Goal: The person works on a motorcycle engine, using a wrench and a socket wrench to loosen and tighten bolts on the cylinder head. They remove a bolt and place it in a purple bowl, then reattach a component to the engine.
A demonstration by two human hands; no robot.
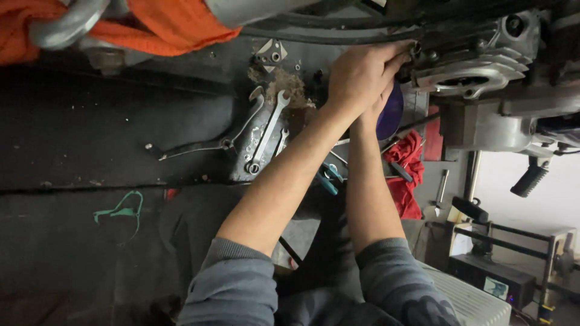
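Both hands are bunched together at the upper middle-right of the frame, right up against the left edge of a grey metal engine (477, 75) that fills the upper right corner. The left hand (359, 75) is on top, fingers curled and pinching at something small and dark where the engine casing starts, looks like a bolt or fitting but it's too dark and tiny to say for sure. The right hand (377, 105) is tucked underneath and mostly hidden by the left one, so I honestly can't tell if its fingers are clenched or loose; it seems to be bracing or supporting from below. Just behind the right hand there's a round purple thing (391, 115), maybe a dish or lid, sitting near a red rag (408, 163) at centre right. Left of the hands, in the upper middle, a few wrenches (266, 133) lie on a metal plate with some rusty grit beside them, well apart from the fingers. An orange strap (151, 24) runs across the upper left. My read is this is the finger-work stage on that fitting, by hand rather than with a tool. Next move probably calls for a steady pinch and small twists, and keeping the part from dropping into the dark floor below
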